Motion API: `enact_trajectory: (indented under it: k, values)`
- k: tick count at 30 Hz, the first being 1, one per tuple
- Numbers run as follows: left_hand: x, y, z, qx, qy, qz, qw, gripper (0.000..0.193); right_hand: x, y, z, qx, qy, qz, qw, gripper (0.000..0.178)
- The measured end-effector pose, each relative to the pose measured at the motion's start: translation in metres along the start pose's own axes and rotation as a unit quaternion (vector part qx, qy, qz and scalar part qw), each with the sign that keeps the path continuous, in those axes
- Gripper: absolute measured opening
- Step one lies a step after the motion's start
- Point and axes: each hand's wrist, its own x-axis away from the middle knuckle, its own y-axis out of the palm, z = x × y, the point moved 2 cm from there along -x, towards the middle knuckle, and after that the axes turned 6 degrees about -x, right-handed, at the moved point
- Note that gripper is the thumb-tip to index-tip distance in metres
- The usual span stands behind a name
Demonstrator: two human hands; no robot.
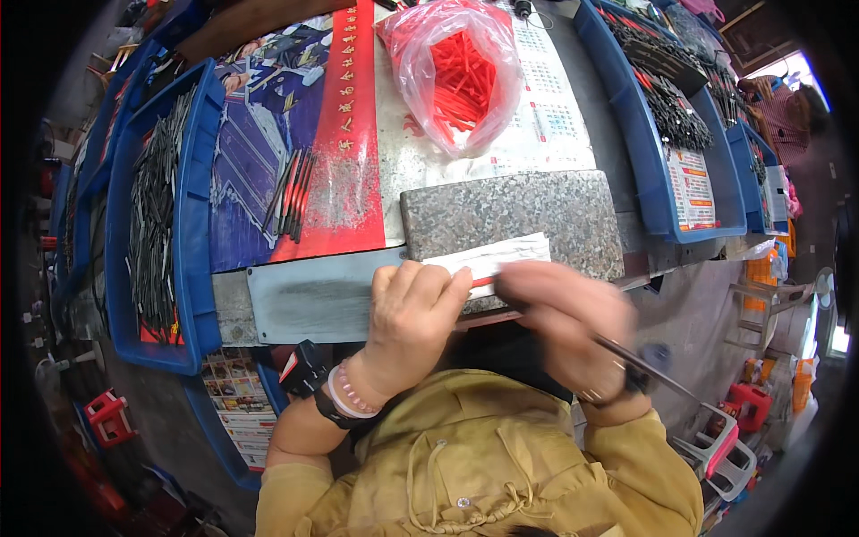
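Note:
My left hand (416,309) is closed, its fingertips pressed down at the left end of a white folded pad (514,251). A thin red strip (483,281) shows just beyond the thumb and seems pinched there; its other end is hidden. The pad lies on the front part of a speckled granite slab (510,201). Close on the right, my right hand (573,322) is blurred by motion and wrapped round a dark tool with a long thin shaft (649,369). The shaft points down to the right, and the tool's working end is too smeared to make out.
A clear bag (501,98) of red plastic pieces stands behind the slab. Several black-and-red thin pieces (291,197) lie on printed sheets. Blue trays (208,188) of dark rods flank the table. A grey metal plate (309,300) lies at the front edge.

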Motion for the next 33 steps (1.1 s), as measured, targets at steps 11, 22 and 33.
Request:
enact_trajectory:
  k: [11,22,33]
  values:
    - [0.007,-0.013,-0.016,0.053,-0.069,0.008,0.996,0.014,-0.032,0.017,-0.035,-0.157,0.036,0.071,0.984,0.035]
    - [0.004,-0.014,-0.018,0.061,-0.057,0.022,0.996,0.014,-0.032,0.033,-0.024,-0.089,-0.035,0.083,0.992,0.037]
    - [0.005,-0.014,-0.016,0.041,-0.06,0.028,0.997,0.014,-0.027,0.044,0.003,-0.052,0.119,0.004,0.992,0.019]
